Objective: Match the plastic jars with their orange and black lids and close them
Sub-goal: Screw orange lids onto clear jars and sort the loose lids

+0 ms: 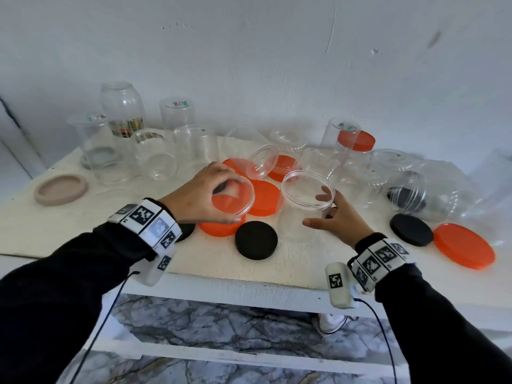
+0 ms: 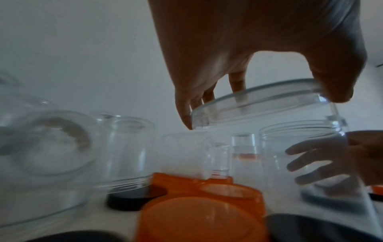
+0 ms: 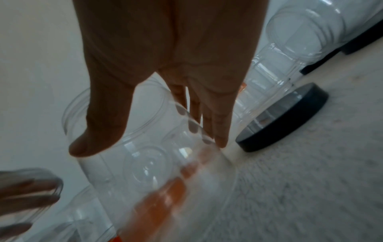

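The left hand (image 1: 199, 194) holds a clear lid (image 1: 233, 196) by its rim, fingers curled along the far edge and thumb on the near edge, above an orange lid (image 1: 221, 227) that lies on the table (image 1: 69, 228). In the left wrist view the clear lid (image 2: 259, 104) is raised and tilted, just beside the mouth of an open jar (image 2: 300, 157). The right hand (image 1: 336, 217) grips this upright open jar (image 1: 306, 200), thumb on the near wall and fingers wrapped round the far side, seen through the plastic; the right wrist view shows the thumb and fingertips (image 3: 220, 140) pressed against the jar wall (image 3: 145, 163). A second orange lid (image 1: 264, 198) lies between the two hands, and a black lid (image 1: 256, 239) rests just in front of it near the table edge. A further black lid (image 1: 411, 230) and a large orange lid (image 1: 464, 249) lie side by side to the right. Several upturned jars (image 1: 155, 156) stand at the back left, near a beige lid (image 1: 61, 188); other jars (image 1: 432, 184) lie on their sides at the right.
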Demonstrator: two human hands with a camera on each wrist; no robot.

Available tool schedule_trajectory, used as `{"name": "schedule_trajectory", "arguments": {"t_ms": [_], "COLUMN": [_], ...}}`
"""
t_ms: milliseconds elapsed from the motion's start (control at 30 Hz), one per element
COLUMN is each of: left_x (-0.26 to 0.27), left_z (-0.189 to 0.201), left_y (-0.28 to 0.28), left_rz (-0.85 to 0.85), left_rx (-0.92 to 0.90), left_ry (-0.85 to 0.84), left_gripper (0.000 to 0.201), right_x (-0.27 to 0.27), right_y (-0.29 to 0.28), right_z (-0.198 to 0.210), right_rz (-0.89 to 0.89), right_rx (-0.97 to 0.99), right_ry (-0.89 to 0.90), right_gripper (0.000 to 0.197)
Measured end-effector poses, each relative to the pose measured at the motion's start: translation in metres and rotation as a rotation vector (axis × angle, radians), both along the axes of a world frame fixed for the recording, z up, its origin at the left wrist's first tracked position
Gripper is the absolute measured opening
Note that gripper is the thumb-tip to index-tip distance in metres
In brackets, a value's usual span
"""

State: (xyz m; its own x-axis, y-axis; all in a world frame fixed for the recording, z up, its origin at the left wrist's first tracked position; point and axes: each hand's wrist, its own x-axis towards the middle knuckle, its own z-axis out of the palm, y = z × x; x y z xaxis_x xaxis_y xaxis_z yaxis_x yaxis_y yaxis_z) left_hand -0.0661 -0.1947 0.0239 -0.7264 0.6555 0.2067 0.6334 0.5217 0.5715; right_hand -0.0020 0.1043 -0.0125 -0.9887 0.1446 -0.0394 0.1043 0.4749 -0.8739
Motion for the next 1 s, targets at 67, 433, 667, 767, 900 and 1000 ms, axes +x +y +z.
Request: {"name": "schedule_trajectory", "arguments": {"t_ms": [67,433,667,767,900,1000], "left_x": [0.001,0.004,0.002,0.003,0.001,0.0], "left_z": [0.003,0.004,0.013,0.019,0.019,0.019], "left_y": [0.028,0.138,0.171,0.179,0.188,0.191], "left_rz": [-0.049,-0.095,-0.139,-0.147,-0.154,-0.17], "left_rx": [0.053,0.036,-0.068,-0.134,-0.198,-0.213], "left_ry": [0.012,0.093,0.109,0.122,0.135,0.113], "left_gripper": [0.075,0.083,0.09,0.086,0.08,0.077], "right_x": [0.001,0.002,0.001,-0.001,-0.004,-0.005], "right_y": [0.006,0.043,0.064,0.068,0.074,0.079], "right_z": [0.0,0.0,0.004,0.006,0.006,0.005], "right_rz": [0.001,0.126,0.205,0.234,0.26,0.261], "right_rx": [-0.04,-0.197,-0.198,-0.178,-0.148,-0.148], "right_ry": [-0.018,-0.053,-0.099,-0.102,-0.103,-0.106], "right_gripper": [0.1,0.08,0.091,0.096,0.096,0.092]}}
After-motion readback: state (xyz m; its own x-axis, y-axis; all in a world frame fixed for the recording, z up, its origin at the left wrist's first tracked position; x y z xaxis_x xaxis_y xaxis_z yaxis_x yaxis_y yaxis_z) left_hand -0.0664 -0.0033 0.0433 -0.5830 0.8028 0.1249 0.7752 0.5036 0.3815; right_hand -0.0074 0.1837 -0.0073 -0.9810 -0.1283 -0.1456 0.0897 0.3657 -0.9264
